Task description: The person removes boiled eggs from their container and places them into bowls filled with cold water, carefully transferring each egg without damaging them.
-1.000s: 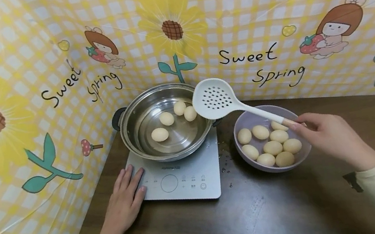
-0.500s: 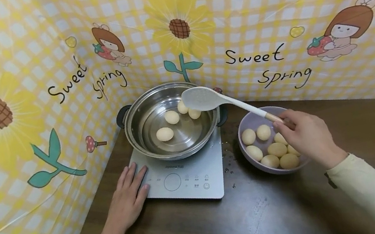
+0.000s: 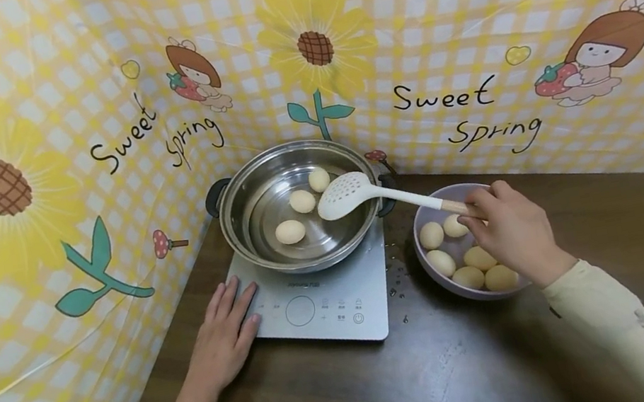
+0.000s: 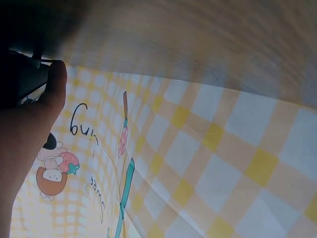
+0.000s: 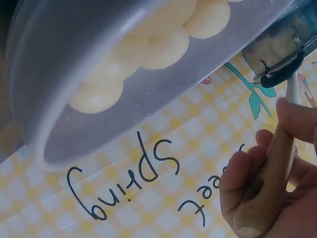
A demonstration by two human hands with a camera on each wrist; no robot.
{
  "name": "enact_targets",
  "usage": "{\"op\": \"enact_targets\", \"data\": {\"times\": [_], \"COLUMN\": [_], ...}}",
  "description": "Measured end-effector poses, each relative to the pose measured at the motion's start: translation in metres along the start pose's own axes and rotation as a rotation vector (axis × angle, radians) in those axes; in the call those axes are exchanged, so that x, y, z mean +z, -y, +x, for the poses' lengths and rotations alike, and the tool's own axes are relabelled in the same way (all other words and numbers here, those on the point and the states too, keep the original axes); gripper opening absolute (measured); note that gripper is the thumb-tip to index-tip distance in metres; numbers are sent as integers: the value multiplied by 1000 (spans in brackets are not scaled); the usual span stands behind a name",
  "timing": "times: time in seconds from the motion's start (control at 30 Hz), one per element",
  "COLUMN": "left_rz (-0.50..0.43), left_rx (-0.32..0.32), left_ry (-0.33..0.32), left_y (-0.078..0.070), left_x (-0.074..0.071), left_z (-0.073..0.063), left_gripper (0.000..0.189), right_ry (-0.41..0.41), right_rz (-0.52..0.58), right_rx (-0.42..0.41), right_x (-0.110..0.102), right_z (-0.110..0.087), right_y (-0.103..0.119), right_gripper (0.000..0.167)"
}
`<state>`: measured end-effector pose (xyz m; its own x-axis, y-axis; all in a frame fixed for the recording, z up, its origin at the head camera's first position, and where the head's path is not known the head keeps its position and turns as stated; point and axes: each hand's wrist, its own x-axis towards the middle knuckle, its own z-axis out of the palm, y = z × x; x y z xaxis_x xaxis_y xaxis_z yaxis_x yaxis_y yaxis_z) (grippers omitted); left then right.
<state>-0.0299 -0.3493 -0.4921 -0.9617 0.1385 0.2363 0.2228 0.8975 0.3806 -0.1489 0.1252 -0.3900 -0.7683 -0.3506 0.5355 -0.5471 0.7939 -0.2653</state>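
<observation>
In the head view my right hand (image 3: 511,232) holds a white slotted spoon (image 3: 347,195) by its wooden handle, over a purple bowl (image 3: 459,253) of eggs (image 3: 479,258). The spoon's perforated head is inside the right part of a steel pot (image 3: 328,234), rounded back up. Three eggs (image 3: 291,231) show in the pot, one close beside the spoon head. The right wrist view shows fingers and thumb wrapped round the wooden handle (image 5: 275,173). My left hand (image 3: 217,341) rests with fingers spread at the left edge of a silver induction cooktop (image 3: 344,326).
The pot stands on the cooktop, with black handles (image 3: 218,198) at its sides. Water drops (image 3: 399,291) lie on the dark wooden table (image 3: 438,382) between cooktop and bowl. A yellow checked cloth (image 3: 425,17) covers the walls behind and at the left.
The slotted spoon has come down and its head has tipped over into the pot, covering the rightmost egg. My right hand has shifted left over the bowl; the left hand stays put.
</observation>
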Motion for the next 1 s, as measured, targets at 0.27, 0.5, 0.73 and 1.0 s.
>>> {"op": "enact_targets", "data": {"times": [0.27, 0.5, 0.73, 1.0], "left_rz": [-1, 3, -5, -5], "left_rx": [-5, -9, -33, -18], "left_ry": [3, 2, 27, 11], "left_y": [-1, -1, -2, 1], "left_x": [0, -1, -3, -2], "left_z": [0, 0, -1, 1], "left_gripper": [51, 50, 51, 51], "right_ry": [89, 75, 61, 137], "right_rz": [-37, -91, -119, -87], "right_rx": [-39, -116, -210, -212], "right_x": [-10, -20, -37, -48], "right_z": [5, 9, 12, 12], "right_y": [3, 13, 26, 39], "right_gripper": [23, 23, 24, 25]}}
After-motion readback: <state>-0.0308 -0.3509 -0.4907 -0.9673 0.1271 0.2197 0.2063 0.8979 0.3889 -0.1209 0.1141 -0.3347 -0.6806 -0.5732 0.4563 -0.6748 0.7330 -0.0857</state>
